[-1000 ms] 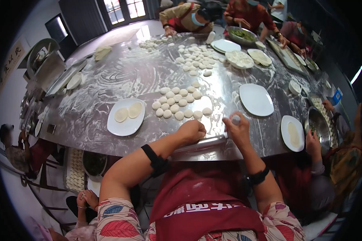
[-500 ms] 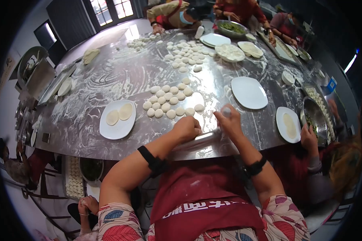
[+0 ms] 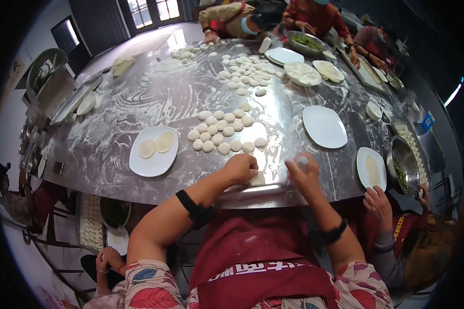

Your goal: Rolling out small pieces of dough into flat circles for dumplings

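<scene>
At the near edge of the steel table [image 3: 103,110], my left hand [image 3: 241,170] pinches a flat piece of dough [image 3: 258,179] that is partly hidden by the fingers. My right hand [image 3: 305,175], a little blurred, is closed round a rolling pin [image 3: 301,161]; its pale end pokes out above the fist, and the rest is hard to make out. Just beyond my left hand lies a group of small round dough pieces [image 3: 221,125]. To the left, a white plate [image 3: 152,167] carries two flat round wrappers [image 3: 164,141].
A white square plate [image 3: 325,127] lies ahead on the right. Beside me, a co-worker's hand [image 3: 378,203] touches a plate [image 3: 363,165] holding a wrapper, near a metal bowl [image 3: 403,162]. More dough pieces [image 3: 247,72] and several people are across the floured table.
My right hand has moved slightly right and down, away from my left. More of the dough shows by my left fingers. The co-worker's hand now touches the plate. The view has shifted a little.
</scene>
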The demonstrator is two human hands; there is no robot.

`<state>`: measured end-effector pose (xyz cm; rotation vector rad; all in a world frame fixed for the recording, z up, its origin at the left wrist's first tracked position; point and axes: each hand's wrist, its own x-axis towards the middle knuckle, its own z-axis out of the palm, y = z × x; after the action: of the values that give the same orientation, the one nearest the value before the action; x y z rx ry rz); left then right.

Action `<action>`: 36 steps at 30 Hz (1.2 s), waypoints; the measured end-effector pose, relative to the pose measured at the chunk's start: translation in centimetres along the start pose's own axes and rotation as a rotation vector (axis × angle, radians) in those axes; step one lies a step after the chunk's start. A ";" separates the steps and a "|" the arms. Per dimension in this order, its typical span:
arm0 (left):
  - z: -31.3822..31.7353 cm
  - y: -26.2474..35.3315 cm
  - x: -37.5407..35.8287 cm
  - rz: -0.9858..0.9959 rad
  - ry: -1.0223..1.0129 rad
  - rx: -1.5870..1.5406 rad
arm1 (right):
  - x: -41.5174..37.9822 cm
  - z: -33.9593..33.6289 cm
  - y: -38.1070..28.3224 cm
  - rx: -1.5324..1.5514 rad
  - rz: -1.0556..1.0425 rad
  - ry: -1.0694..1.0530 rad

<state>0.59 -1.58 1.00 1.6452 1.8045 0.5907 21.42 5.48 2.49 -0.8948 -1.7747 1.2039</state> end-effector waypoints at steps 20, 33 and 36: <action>-0.6 0.7 0.3 -0.007 -0.027 0.070 | 4.2 2.2 -0.2 0.034 0.001 -0.012; -0.5 0.4 0.4 0.010 -0.048 0.121 | 4.5 2.6 0.6 0.005 -0.028 0.025; -0.3 0.3 0.9 0.008 -0.067 0.112 | 4.9 3.0 0.2 0.014 0.002 0.036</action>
<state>0.56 -0.61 1.26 1.7254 1.8123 0.4402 16.68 8.63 2.69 -0.9052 -1.7350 1.1931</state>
